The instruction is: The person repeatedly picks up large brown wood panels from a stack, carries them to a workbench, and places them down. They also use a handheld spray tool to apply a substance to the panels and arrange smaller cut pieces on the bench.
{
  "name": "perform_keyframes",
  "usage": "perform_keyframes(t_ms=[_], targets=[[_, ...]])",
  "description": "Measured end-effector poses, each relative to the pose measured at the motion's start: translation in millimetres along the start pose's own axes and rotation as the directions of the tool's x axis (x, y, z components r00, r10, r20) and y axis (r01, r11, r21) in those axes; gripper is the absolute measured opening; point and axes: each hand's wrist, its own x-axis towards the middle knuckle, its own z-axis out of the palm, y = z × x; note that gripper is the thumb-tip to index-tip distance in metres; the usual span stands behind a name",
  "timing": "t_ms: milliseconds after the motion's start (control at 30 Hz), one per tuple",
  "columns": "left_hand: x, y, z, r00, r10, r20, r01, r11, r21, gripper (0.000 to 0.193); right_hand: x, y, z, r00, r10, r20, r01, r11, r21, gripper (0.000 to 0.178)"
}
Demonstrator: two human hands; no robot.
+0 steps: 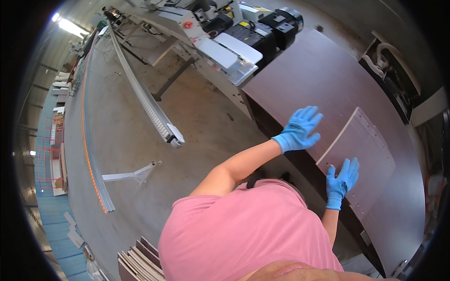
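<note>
A flat, brownish-purple board [362, 157] with a pale edge and small holes near its margins lies on the dark brown tabletop [300, 70]. My left hand [300, 131], in a blue glove, is over the table's near edge, left of the board and apart from it. Its fingers are stretched out with nothing in them. Also gloved in blue, my right hand [342, 183] is at the board's near edge, fingers spread. Whether its palm or fingertips press on the board cannot be told from this angle.
A machine [248, 40] with a black motor and a red button adjoins the table's far left. A roller conveyor rail [140, 89] and a longer rail with orange rollers [89, 154] run along the left. Several boards [140, 262] are stacked behind me at the lower left.
</note>
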Motion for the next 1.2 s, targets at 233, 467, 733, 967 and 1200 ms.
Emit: perform_keyframes(t_ms=[233,467,733,967,1200], targets=[[-94,-139,-144,0.771,-0.553,-0.317,0.531,0.832,-0.161,0.048,46,-88,22,0.974,-0.189,0.129,0.179,0.980,0.083,0.074],[-190,-306,-246,0.285,-0.741,-0.607,0.846,0.493,-0.204,0.081,62,-88,43,0.958,0.090,0.271,-0.038,0.981,-0.192,0.071],[-219,-402,-326,-0.049,-0.820,-0.571,0.856,0.260,-0.447,0.110,92,-50,60,0.880,0.444,0.171,-0.355,0.852,-0.385,0.070],[-211,-424,-309,-0.087,-0.993,0.085,0.231,-0.103,-0.967,0.087,83,16,55,0.856,0.484,0.183,-0.384,0.832,-0.401,0.072],[-226,-433,-280,0.114,-0.983,0.141,0.008,-0.141,-0.990,0.051,74,88,50,0.856,0.466,0.224,-0.351,0.843,-0.408,0.075]])
